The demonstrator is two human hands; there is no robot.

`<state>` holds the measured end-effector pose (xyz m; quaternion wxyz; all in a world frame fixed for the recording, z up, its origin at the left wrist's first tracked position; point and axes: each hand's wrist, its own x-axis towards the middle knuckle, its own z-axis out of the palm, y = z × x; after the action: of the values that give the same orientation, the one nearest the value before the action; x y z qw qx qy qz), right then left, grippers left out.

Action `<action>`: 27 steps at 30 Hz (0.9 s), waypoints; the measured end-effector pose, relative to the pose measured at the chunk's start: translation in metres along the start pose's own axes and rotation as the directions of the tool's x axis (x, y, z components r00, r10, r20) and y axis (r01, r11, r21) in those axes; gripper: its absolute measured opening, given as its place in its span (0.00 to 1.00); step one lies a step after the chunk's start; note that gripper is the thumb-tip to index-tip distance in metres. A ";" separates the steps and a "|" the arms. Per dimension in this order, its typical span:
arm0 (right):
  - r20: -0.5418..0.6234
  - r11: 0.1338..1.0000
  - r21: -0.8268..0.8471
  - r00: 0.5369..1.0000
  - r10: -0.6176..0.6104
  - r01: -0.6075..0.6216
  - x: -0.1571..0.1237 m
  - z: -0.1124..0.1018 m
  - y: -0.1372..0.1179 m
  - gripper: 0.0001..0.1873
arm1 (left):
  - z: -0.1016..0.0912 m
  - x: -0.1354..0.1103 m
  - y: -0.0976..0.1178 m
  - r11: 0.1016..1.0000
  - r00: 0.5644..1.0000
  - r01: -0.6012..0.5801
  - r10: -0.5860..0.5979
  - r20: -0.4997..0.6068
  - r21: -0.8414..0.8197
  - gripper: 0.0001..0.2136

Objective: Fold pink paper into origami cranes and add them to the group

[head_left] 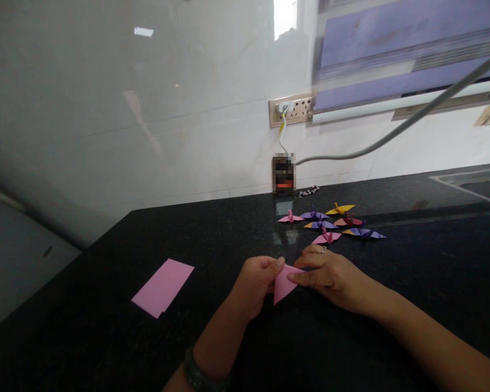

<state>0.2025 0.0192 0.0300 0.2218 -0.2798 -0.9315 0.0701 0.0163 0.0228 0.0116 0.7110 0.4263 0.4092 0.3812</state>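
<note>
A small sheet of pink origami paper, folded to a triangle, is held between my two hands just above the dark countertop. My left hand pinches its upper left corner between thumb and fingers. On the other side, my right hand grips the right edge, its thumb lying on the front of the paper. The fingers behind the paper are partly hidden. To the left lies a flat stack of pink paper. Beyond my right hand sit several folded paper cranes in pink, purple, yellow and red, such as the yellow crane.
A blurred-out dark box stands against the wall, with a beaded strand beside it. A white plug sits in the wall socket. A grey cable runs up to the right. The black countertop ends at a left edge.
</note>
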 end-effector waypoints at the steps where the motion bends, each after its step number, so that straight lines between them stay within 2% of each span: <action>1: -0.002 1.000 -0.001 1.000 0.000 0.000 0.000 0.000 0.000 0.14 | 0.000 0.001 -0.001 1.000 1.000 -0.006 0.006 -0.013 0.013 0.14; 6: -0.025 1.000 -0.002 0.999 -0.021 0.021 0.001 0.001 0.001 0.14 | 0.000 0.002 -0.003 0.999 0.999 -0.017 0.019 -0.046 0.038 0.15; 13: 0.001 1.000 0.009 1.000 0.004 -0.004 0.001 0.001 -0.001 0.15 | 0.000 0.003 -0.005 0.999 0.994 -0.030 0.035 -0.103 0.045 0.12; 20: 0.034 1.000 0.017 0.999 0.025 -0.026 0.000 0.002 -0.001 0.16 | -0.001 0.004 -0.006 0.984 0.982 -0.073 0.098 -0.160 0.160 0.11; 24: 0.002 0.994 0.104 0.999 0.036 -0.036 0.000 0.002 -0.004 0.12 | 0.000 0.003 -0.004 0.953 0.966 -0.116 0.174 -0.191 0.278 0.09; 27: -0.113 0.973 0.204 0.984 0.137 -0.112 0.000 0.006 -0.008 0.07 | 0.003 0.003 -0.002 0.909 0.948 -0.141 0.238 -0.210 0.392 0.08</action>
<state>0.1958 0.0127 0.0269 0.3021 -0.3181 -0.8847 0.1576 0.0206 0.0234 0.0099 0.5184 0.5390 0.5176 0.4157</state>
